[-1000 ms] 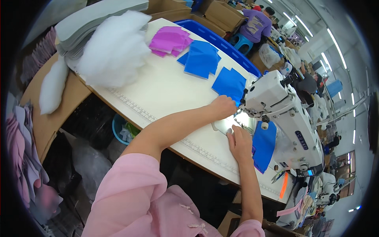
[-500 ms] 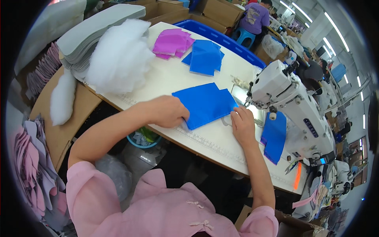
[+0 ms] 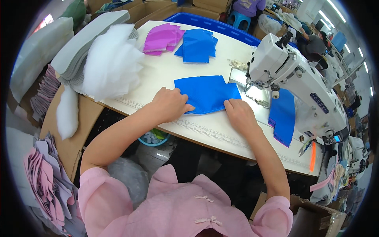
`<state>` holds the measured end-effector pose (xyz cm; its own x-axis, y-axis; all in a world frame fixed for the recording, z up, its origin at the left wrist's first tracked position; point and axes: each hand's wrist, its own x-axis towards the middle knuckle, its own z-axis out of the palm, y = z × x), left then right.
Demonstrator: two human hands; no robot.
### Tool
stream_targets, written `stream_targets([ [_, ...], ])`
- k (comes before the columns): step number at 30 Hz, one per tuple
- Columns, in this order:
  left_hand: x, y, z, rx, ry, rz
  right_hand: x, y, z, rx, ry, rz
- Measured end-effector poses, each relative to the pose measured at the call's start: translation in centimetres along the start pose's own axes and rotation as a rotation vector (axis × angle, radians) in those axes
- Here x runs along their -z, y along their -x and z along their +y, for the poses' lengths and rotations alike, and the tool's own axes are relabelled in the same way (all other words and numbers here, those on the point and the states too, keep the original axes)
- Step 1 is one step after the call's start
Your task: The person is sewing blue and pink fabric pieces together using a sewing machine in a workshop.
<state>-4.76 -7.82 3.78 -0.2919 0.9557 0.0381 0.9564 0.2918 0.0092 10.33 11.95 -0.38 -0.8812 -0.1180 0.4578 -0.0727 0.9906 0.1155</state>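
Note:
A flat blue fabric piece [image 3: 207, 94] with a notched corner lies on the white sewing table in front of me. At its lower left corner my left hand [image 3: 172, 104] is closed on the edge, thumb and fingers pinching. My right hand [image 3: 239, 114] pinches the lower right edge, its fingertips at the cloth. Just right of the piece stands the white sewing machine [image 3: 292, 73], its needle area close to the cloth but apart from it. Another blue fabric piece [image 3: 282, 118] lies beneath the machine's arm, on its right side.
Behind lie stacked blue pieces [image 3: 196, 46] and purple pieces [image 3: 161, 38]. White fluffy batting [image 3: 112, 63] and grey padding sheets [image 3: 75, 53] are piled at left. A printed ruler [image 3: 205, 132] follows the table's front edge. Snips [image 3: 304, 148] and an orange strip [image 3: 313, 156] sit at right. A person [image 3: 248, 7] sits beyond.
The blue fabric piece has turned so that its lower edge lies nearly level. My left hand has shifted its grip along the edge, and the whole view has swung slightly.

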Motion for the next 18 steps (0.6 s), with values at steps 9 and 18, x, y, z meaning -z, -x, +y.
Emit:
stream_targets([
  [9,-0.9,-4.7,3.6,0.258,0.136,-0.106,5.4,1.1,-10.3,0.172,-0.048,-0.185],
  [18,-4.6,-7.4,4.2,-0.176,0.176,0.005,5.1,5.8,-1.9,-0.147,-0.426,0.042],
])
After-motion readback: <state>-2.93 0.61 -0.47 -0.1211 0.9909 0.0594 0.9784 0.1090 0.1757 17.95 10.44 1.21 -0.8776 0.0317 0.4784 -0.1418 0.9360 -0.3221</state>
